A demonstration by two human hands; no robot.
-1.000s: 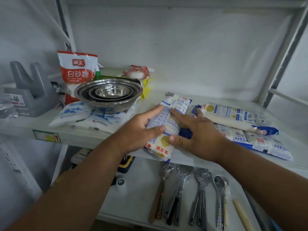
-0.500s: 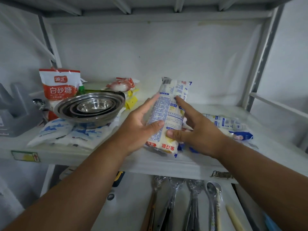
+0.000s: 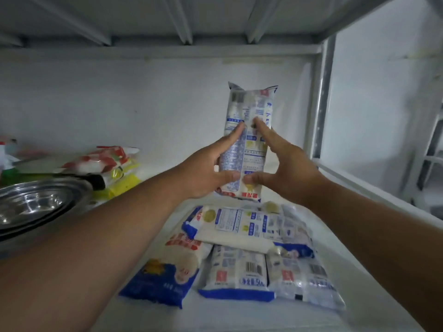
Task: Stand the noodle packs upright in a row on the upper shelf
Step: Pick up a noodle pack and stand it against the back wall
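Head view, upper shelf (image 3: 251,315). My left hand (image 3: 203,171) and my right hand (image 3: 285,173) hold one noodle pack (image 3: 249,130) between them, each hand on its own side. On both hands the thumb presses the near face low down and the forefinger lies straight up along the face; the remaining fingers go round the pack's sides and are hidden behind it. The pack stands nearly upright, its top leaning slightly right, its printed back toward me, close to the white rear wall (image 3: 119,104). Whether its lower end touches the shelf I cannot tell. In front of it, nearer to me, lies a heap of flat packs (image 3: 239,267): three side by side with their blue ends toward me, and a fourth laid crosswise on top. At the left edge sit nested steel bowls (image 3: 31,207), and behind them some red, white and yellow bags (image 3: 105,161). A grey upright post (image 3: 321,97) marks the shelf's right rear corner, with ribbed shelving (image 3: 182,17) overhead.
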